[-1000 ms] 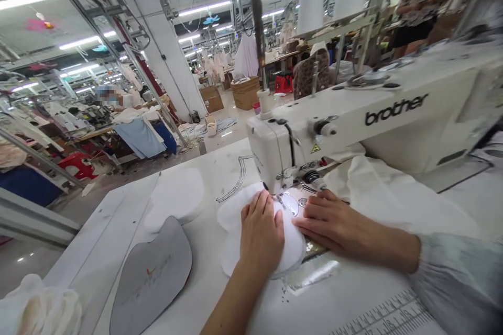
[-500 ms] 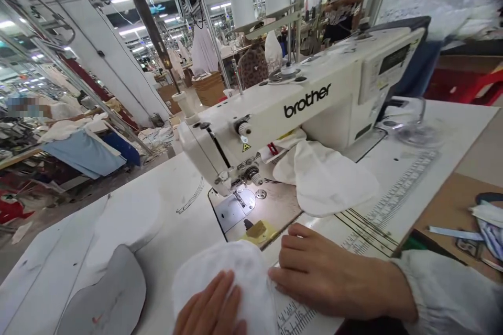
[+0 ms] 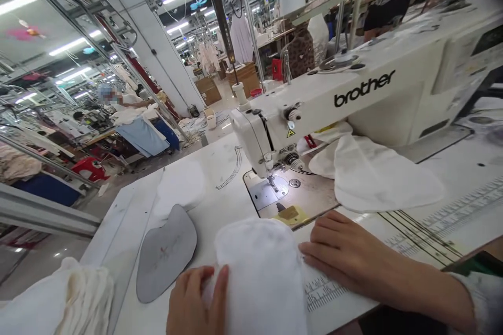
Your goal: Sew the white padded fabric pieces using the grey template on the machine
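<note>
A white padded fabric piece (image 3: 261, 272) with a rounded top lies on the sewing machine table, in front of the needle. My left hand (image 3: 196, 301) is at its left edge, thumb and fingers closed about the cloth there. At the right edge, my right hand (image 3: 346, 256) has curled fingers, the fingertips pinching the cloth's border. Just beyond is the lit needle area and presser foot (image 3: 272, 183) of the white sewing machine (image 3: 365, 94), with no cloth under it. A grey curved template (image 3: 167, 254) lies left of my left hand.
White fabric pieces (image 3: 381, 175) lie right of the needle. A stack of white cloth pieces (image 3: 84, 298) is at the lower left; another white piece (image 3: 181, 186) lies behind the template. A ruler strip (image 3: 326, 293) runs along the table front. Co-workers are farther back.
The view has turned left, bringing the cloth stack into sight. My left hand has gone from lying flat on the fabric piece to its left edge. The right hand stays at the right edge.
</note>
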`<action>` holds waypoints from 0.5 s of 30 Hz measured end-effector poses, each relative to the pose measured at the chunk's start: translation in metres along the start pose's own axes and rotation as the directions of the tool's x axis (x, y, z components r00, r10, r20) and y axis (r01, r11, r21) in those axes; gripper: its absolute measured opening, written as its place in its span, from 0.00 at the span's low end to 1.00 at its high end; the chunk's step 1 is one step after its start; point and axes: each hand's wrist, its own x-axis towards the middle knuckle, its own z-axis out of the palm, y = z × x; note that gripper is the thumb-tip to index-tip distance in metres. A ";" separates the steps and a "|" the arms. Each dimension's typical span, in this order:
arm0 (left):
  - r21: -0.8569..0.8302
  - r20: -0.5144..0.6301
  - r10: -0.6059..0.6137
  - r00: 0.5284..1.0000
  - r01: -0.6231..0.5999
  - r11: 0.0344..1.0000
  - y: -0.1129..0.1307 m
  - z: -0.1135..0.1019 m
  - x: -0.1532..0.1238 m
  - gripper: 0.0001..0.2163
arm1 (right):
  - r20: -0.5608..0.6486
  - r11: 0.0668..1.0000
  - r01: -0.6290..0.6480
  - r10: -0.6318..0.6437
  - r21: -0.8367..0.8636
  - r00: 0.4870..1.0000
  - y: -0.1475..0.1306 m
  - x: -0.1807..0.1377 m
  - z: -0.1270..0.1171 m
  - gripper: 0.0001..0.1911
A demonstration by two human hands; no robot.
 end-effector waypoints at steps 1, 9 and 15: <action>-0.024 0.053 0.006 0.999 -0.004 1.000 0.008 0.002 0.002 0.17 | 0.012 0.999 -0.043 0.043 0.015 0.999 0.001 0.002 0.000 0.13; -0.297 0.090 0.402 0.911 -0.361 0.884 0.058 -0.017 0.021 0.07 | 0.150 0.915 -0.365 0.341 0.173 0.928 0.004 0.041 0.015 0.35; 0.048 -0.293 0.789 0.540 -0.816 0.576 0.029 -0.069 0.038 0.10 | -0.102 0.928 -0.247 0.284 0.278 0.953 -0.013 0.049 -0.005 0.14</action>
